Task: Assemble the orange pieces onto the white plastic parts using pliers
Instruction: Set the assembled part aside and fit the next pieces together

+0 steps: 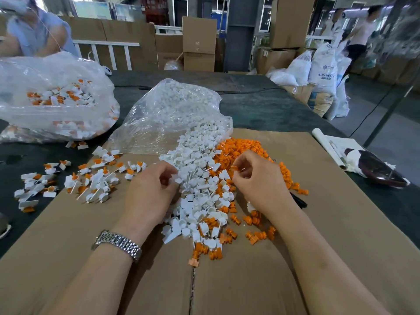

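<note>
- Right now the left hand (156, 185) has its fingers curled in, pinching a small white plastic part (173, 179) at the near-left edge of the loose heap; the grip at the fingertips probably leaves the part's socket exposed for fitting.
- The right hand (252, 178) is curled too, thumb and forefinger nipping a single orange piece (234, 168) and holding it up just above the pile, facing the left hand, likely so the two can be brought together.
- Between the hands lies the heap of white parts (200, 178), spilling from a clear plastic bag (168, 114) just beyond the left hand's knuckles, so stock is within a short reach.
- Under and beyond the right hand spreads the heap of orange pieces (245, 146), with strays trailing back between the forearms; each colour sits on the side of the hand that picks it.
- Well to the left of the left hand, finished white-and-orange assemblies (95, 178) are scattered, seemingly tossed aside as done; a second bag (56, 96) farther off holds more.
- A dark handle, perhaps the pliers (300, 201), pokes out just right of the right wrist; neither hand holds it.
- Everything rests on a cardboard sheet (341, 223), and a wristwatch (118, 244) sits on the left wrist.
- Judging from this, the pair is about to be joined by hand.
</note>
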